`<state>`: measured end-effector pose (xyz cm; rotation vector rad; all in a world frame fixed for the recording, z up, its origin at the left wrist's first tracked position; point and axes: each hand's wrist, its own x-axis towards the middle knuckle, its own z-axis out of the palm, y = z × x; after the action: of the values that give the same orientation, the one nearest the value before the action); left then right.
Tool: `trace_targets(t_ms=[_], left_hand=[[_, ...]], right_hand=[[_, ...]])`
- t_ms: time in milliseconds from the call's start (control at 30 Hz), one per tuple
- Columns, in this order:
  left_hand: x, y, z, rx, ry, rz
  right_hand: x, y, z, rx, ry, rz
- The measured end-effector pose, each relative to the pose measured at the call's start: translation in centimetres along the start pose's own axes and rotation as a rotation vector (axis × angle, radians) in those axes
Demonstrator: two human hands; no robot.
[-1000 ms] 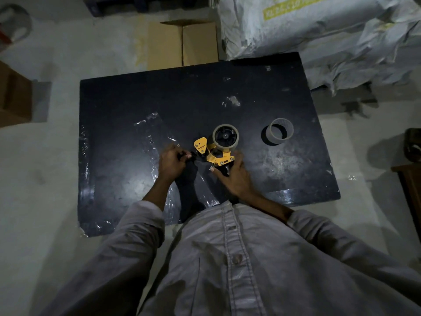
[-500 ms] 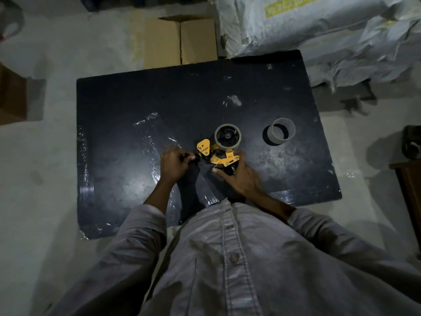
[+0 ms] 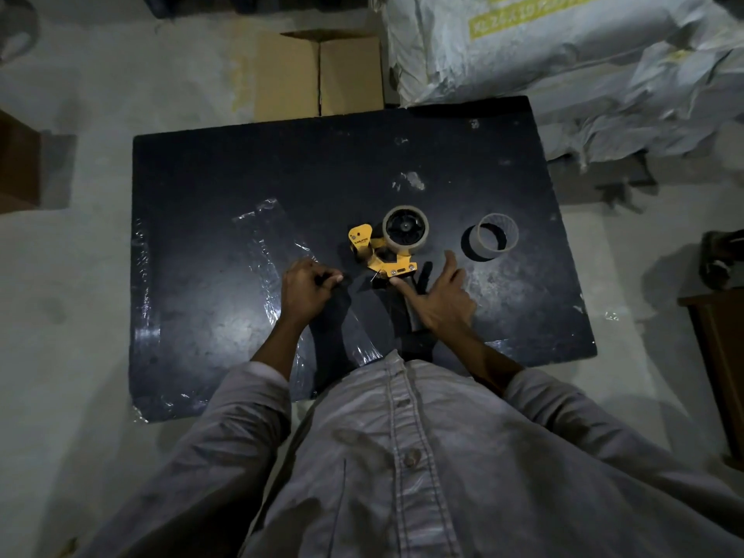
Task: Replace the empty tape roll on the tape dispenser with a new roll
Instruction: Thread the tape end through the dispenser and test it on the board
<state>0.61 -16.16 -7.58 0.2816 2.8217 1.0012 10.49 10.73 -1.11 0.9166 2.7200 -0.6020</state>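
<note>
A yellow tape dispenser (image 3: 364, 241) lies on a black board (image 3: 241, 167), with a tape roll (image 3: 419, 246) mounted on its black hub. To its right, an empty cardboard core (image 3: 503, 224) stands on the board by itself. My right hand (image 3: 441, 300) hovers over the dispenser's black handle (image 3: 416, 330). Its fingers are spread, and the index fingertip touches the yellow frame. Left of the dispenser, my left hand (image 3: 306, 292) is closed, thumb and fingers pinched together. What they pinch is too small and dark to tell.
Strips of clear film (image 3: 265, 243) are stuck on the board's left half. A cardboard box (image 3: 318, 74) and white sacks (image 3: 563, 54) border the far edge. A wooden piece (image 3: 720, 356) stands at the right, and a brown box (image 3: 16, 163) at the left.
My right hand has let go of the dispenser handle and spread its fingers. The left hand stays closed in about the same spot.
</note>
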Motion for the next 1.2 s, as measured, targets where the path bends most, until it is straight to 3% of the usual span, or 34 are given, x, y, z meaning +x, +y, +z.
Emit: trace_targets(t_ms=[167,367,533,667,1200], left_hand=[[0.4,-0.1,0.3,0.045,-0.045,-0.009],[1.1,-0.8,-0.1,0.066,-0.040,-0.007],[1.6,-0.3,-0.9,0.077,-0.042,0.013],[2.0,-0.4,-0.9,0.094,-0.043,0.003],[1.3,-0.2,-1.0,0.250,0.033,-0.049]], right_hand=[[1.8,-2.5,-1.1,-0.167,0.095,-0.498],[4.6,-9.4,-3.0,-0.468,-0.186,-0.852],[6.8,-12.5,-4.4,-0.723,-0.311,-0.889],[7.7,-12.3,-4.8,-0.837,-0.226,-0.967],[9.1,-11.0,-3.9,-0.635,-0.123,-0.945]])
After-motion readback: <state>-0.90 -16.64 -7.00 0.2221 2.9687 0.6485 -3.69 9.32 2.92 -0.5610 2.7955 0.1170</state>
